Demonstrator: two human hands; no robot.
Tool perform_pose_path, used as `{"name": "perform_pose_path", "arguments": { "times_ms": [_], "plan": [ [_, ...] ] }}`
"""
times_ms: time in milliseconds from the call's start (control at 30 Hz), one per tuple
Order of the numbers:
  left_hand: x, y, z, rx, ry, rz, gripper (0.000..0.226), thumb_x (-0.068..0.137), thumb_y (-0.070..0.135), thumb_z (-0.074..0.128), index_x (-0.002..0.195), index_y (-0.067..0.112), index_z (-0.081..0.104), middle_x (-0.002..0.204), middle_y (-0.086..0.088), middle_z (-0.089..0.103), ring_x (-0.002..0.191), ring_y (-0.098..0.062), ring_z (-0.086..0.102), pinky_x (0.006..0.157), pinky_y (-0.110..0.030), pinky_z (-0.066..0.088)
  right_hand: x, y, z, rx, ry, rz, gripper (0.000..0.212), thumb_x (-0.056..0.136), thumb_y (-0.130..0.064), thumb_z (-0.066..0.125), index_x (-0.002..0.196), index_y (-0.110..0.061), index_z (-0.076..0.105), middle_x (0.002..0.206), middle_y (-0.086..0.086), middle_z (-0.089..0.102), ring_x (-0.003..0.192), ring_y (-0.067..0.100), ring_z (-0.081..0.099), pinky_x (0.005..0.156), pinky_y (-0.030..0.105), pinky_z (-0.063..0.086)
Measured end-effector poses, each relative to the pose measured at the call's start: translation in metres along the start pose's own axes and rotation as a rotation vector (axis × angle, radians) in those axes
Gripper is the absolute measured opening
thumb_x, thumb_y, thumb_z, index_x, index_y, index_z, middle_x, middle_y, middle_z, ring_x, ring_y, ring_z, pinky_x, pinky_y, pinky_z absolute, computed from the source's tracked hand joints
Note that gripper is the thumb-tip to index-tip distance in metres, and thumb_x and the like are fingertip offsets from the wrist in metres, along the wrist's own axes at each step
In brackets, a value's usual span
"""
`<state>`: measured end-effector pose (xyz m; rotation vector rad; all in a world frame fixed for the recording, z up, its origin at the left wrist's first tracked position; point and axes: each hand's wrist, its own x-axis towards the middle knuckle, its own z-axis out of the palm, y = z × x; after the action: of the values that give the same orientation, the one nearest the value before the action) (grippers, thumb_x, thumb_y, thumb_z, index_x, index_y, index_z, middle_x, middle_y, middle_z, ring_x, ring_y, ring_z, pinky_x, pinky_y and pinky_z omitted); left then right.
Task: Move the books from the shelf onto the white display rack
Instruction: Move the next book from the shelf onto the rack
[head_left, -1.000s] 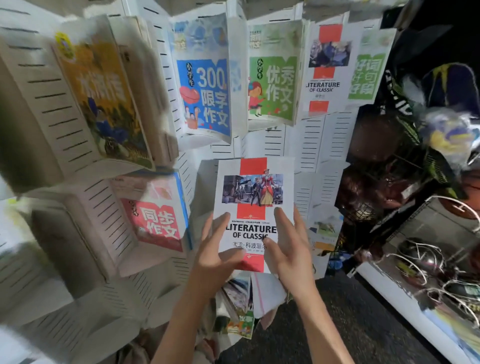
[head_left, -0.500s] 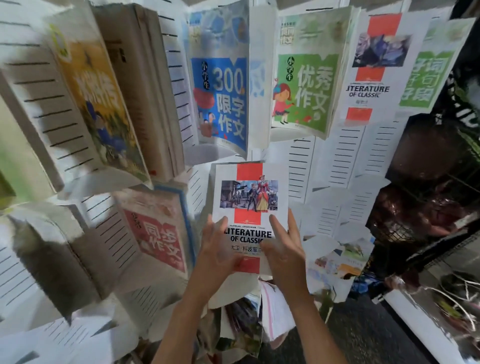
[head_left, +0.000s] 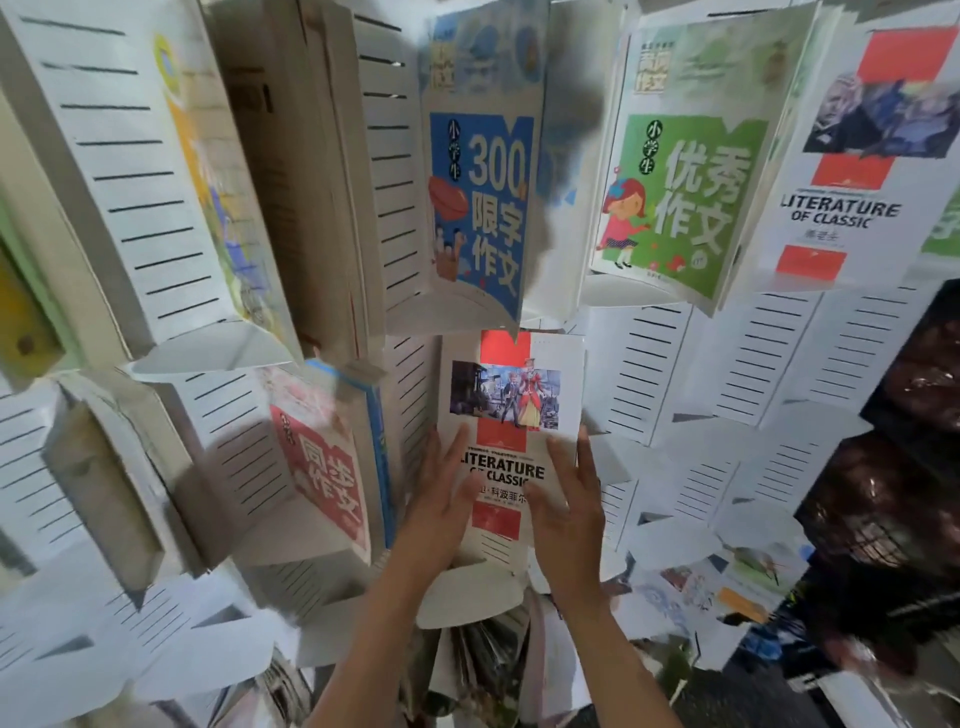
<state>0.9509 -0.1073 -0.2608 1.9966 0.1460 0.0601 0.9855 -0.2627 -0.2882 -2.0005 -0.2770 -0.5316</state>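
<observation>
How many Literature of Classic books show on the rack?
2: one book in the middle pocket, both hands on its cover; another book upper right. Others may be hidden.

Both my bare forearms reach up and forward from the bottom of the view, close together, wrists nearly straight. My left hand (head_left: 441, 506) is raised with its back toward me, fingers (head_left: 451, 451) straight and slightly spread, thumb angled inward to the right. My right hand (head_left: 569, 512) mirrors it just beside, fingers extended upward, thumb pointing left toward the other thumb. Neither hand curls.
</observation>
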Motion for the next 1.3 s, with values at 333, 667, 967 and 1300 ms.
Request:
{"name": "perform_pose_path", "arguments": {
  "times_ms": [333,667,967,1300],
  "plan": [
    [-0.005,0.023,0.027,-0.008,0.178,-0.108,0.056,0.098,0.064,0.01,0.15,0.051,0.024,0.165,0.018,0.009,0.153,-0.012,0.002,0.125,-0.046,0.004,0.002,-0.004,0.017,-0.044,0.079,0.008,0.058,0.097,-0.038,0.043,0.147,-0.058,0.021,0.16,-0.017,0.017,0.13,0.008,0.03,0.1,0.056,0.05],
    [0.009,0.007,0.028,-0.243,0.133,-0.044,0.063,0.075,0.095,0.013,0.135,0.078,0.015,0.163,0.027,-0.002,0.153,-0.008,0.002,0.122,-0.056,0.015,0.007,-0.006,0.011,-0.091,-0.024,-0.078,0.083,0.1,-0.011,0.049,0.153,-0.045,-0.005,0.161,-0.005,0.014,0.148,0.008,0.014,0.114,0.04,0.034],
    [0.032,0.012,0.034,-0.324,0.106,-0.107,0.074,0.073,0.098,0.017,0.142,0.069,0.02,0.16,-0.002,0.03,0.15,-0.027,0.026,0.109,-0.061,0.038,0.022,-0.001,0.015,-0.071,-0.022,-0.017,0.086,0.094,0.0,0.056,0.147,-0.045,0.006,0.161,0.002,0.025,0.135,0.031,0.046,0.085,0.053,0.058],
    [0.037,0.013,0.026,-0.471,0.03,-0.147,0.083,0.074,0.095,0.033,0.146,0.055,0.029,0.154,0.004,0.041,0.141,-0.02,0.041,0.113,-0.057,0.036,0.025,0.012,0.018,-0.067,-0.028,-0.021,0.098,0.093,-0.002,0.059,0.148,-0.054,-0.002,0.161,-0.004,0.023,0.132,0.029,0.049,0.08,0.048,0.061]
  ]
}}
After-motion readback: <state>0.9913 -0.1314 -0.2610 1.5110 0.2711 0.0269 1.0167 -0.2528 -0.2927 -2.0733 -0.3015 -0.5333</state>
